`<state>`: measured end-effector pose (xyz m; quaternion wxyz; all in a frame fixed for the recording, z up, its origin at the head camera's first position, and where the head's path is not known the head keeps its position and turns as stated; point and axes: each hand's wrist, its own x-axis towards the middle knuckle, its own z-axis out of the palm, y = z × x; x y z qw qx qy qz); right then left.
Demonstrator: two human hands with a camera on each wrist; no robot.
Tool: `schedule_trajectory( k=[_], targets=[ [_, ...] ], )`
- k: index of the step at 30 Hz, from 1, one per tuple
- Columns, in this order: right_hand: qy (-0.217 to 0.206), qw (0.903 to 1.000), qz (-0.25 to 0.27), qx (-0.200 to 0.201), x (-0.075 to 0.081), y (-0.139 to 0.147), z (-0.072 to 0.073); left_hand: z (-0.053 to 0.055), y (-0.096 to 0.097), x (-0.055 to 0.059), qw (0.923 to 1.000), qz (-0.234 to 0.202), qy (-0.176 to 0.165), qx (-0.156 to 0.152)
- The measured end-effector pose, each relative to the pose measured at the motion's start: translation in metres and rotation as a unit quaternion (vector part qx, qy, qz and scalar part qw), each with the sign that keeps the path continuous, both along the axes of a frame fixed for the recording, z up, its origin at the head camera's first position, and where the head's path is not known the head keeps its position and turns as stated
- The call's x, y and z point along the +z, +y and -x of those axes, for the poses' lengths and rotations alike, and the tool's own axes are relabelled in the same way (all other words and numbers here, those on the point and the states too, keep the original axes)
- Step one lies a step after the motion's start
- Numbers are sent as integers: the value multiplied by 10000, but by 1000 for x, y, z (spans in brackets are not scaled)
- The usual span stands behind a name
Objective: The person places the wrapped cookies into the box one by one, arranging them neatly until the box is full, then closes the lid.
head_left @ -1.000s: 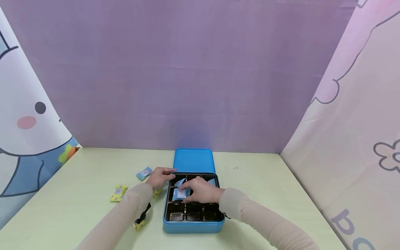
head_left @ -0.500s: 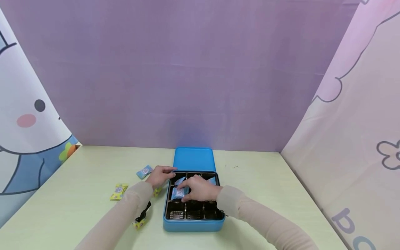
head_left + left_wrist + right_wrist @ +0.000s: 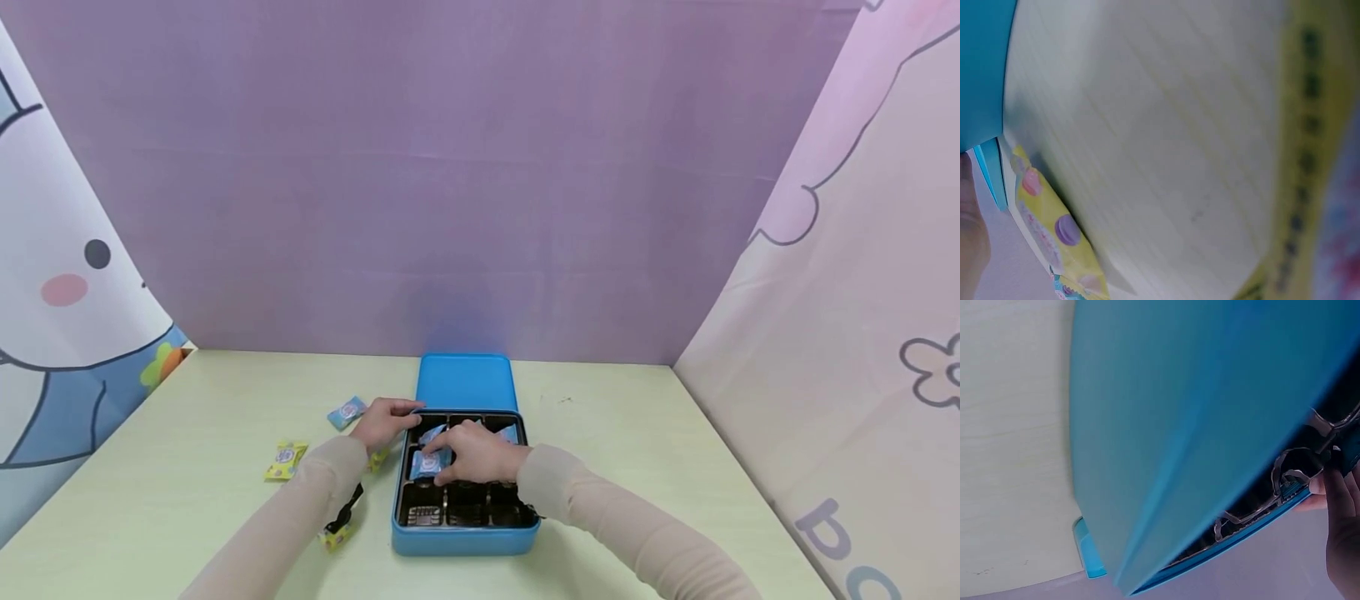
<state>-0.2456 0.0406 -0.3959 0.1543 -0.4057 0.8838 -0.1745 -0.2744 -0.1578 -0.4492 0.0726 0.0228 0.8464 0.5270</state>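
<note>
A blue box (image 3: 465,544) with a black divided tray stands on the table in the head view. My left hand (image 3: 384,422) holds its far left corner, thumb and fingers at the rim. Over the tray, my right hand (image 3: 480,454) pinches a small blue candy packet (image 3: 427,466) at the left compartment of the middle row. Behind it another blue packet (image 3: 431,435) lies in the far left compartment, and a third blue packet (image 3: 509,434) in the far right one. The palm hides the middle of the tray. In the right wrist view the box wall (image 3: 1166,412) covers most of the work.
The blue lid (image 3: 463,382) lies behind the box. Left of the box are a blue packet (image 3: 347,412), a yellow packet (image 3: 286,461), a partly hidden yellow packet (image 3: 377,460) and another yellow packet (image 3: 334,537) by the left forearm. Walls of fabric enclose the table.
The right hand has edged slightly left with the blue packet at its fingertips. The left hand keeps its place at the corner. Loose packets have not moved.
</note>
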Motion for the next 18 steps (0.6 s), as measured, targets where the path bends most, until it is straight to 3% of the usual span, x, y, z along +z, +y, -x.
schedule_trajectory(
  k=[18],
  targets=[
    [-54, 10000, 40, -66, -2, 1, -1, -1, 1, 2, 9999, 5, -74, 75]
  ],
)
